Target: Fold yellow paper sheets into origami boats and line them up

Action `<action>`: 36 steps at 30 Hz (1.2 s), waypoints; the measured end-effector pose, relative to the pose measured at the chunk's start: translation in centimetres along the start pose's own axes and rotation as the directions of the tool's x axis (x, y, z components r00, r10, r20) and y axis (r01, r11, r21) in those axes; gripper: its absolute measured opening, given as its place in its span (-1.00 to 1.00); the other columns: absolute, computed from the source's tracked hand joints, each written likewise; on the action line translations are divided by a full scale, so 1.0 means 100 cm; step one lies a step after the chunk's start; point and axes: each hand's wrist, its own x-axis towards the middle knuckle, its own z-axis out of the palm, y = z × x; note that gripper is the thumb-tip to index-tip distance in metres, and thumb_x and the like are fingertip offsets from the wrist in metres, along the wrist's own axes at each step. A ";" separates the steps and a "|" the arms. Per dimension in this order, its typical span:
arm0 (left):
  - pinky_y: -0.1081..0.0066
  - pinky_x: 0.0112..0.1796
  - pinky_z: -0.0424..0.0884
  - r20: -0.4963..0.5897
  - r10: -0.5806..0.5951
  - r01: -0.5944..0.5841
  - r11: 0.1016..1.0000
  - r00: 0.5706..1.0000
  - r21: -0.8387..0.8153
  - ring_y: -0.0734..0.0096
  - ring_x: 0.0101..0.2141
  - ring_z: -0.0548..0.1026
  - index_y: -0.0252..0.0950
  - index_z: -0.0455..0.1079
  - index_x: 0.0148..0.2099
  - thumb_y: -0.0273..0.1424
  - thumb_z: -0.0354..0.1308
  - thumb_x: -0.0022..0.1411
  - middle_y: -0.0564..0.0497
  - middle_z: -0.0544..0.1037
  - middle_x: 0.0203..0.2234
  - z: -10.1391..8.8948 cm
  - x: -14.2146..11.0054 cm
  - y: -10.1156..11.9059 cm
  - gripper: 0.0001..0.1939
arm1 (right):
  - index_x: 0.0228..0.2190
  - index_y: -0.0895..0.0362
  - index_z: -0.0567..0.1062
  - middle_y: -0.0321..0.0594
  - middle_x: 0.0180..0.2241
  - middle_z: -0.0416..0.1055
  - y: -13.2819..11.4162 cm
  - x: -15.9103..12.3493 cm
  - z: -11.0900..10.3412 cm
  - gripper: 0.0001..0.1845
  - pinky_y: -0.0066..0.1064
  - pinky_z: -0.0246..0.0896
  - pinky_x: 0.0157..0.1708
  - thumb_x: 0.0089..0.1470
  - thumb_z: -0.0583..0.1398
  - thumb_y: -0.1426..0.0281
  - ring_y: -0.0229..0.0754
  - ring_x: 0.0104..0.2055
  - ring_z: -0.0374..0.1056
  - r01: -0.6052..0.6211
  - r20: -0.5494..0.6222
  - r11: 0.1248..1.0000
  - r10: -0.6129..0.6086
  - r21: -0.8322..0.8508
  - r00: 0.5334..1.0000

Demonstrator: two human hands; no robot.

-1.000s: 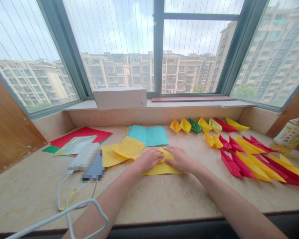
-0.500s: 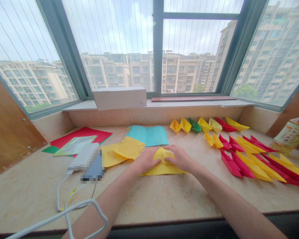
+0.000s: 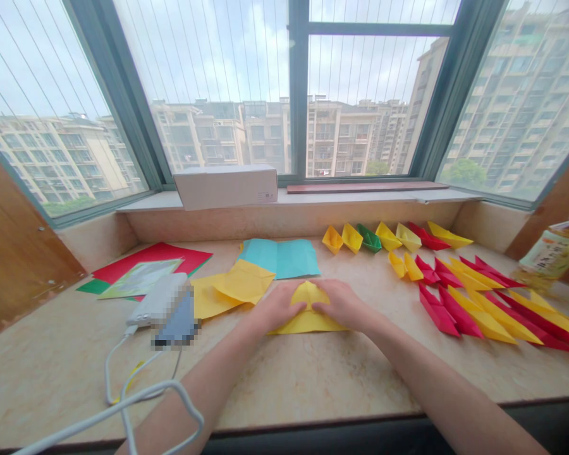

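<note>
Head view: left hand (image 3: 283,304) and right hand (image 3: 340,303) part-closed on folded yellow paper (image 3: 308,324), thumbs inward. Judged light, crisp, easily torn; best held along creased side edges.

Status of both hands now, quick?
Left hand: resting on the folded yellow paper, fingers not closed in a fist.
Right hand: on the same paper's other side, likewise.

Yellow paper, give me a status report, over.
Left hand and right hand on the yellow paper, thumbs near its middle. Paper partly folded, point facing the window. Blue sheet beyond, nothing seen lying across the folds but hands.
</note>
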 end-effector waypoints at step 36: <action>0.35 -0.37 0.50 -0.249 -0.378 -0.006 0.540 0.892 -0.842 0.29 -0.43 0.59 -0.27 0.28 -0.09 -0.14 0.32 0.08 0.00 0.61 -0.38 -0.034 0.008 0.045 -0.54 | 0.10 0.09 0.34 -0.09 -0.13 0.53 -0.008 0.013 -0.032 -0.36 -0.25 0.45 -0.36 0.03 0.29 0.14 -0.07 -0.29 0.49 -0.003 -0.253 0.723 0.246 0.691 0.936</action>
